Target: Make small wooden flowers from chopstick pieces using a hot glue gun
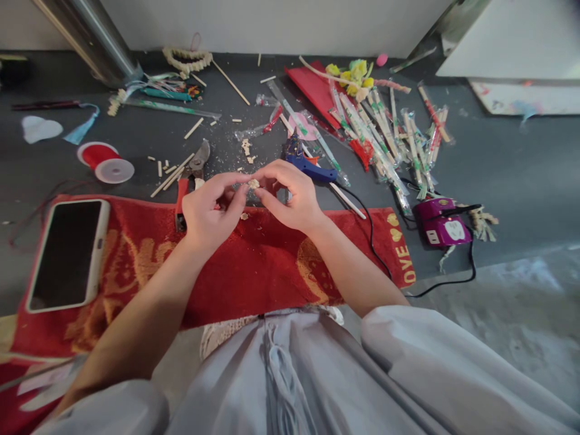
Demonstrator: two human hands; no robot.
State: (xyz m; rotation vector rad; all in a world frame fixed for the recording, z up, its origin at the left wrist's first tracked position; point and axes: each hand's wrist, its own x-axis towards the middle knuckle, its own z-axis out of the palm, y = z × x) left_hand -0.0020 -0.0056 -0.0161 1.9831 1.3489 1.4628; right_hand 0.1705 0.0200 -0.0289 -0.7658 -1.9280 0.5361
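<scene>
Between the fingertips of both hands is a small pale wooden piece [254, 183], its exact shape partly covered by fingers. My left hand [212, 205] pinches it from the left, and my right hand [290, 196] pinches it from the right. Both hands are above the far edge of a red towel [254, 266]. Red-handled pruning shears [193, 175] lie just left of my left hand. Behind my right hand rests a blue hot glue gun [308, 163]. Similar small pale pieces [247, 149] lie on the grey table beyond my fingers.
A phone [66, 254] lies on the towel's left end, near a red thread spool [106, 162]. Wrapped chopsticks [376, 130] are heaped at back right. A purple power socket [441, 222] with black cords sits at the right. Cut sticks [174, 172] are scattered about.
</scene>
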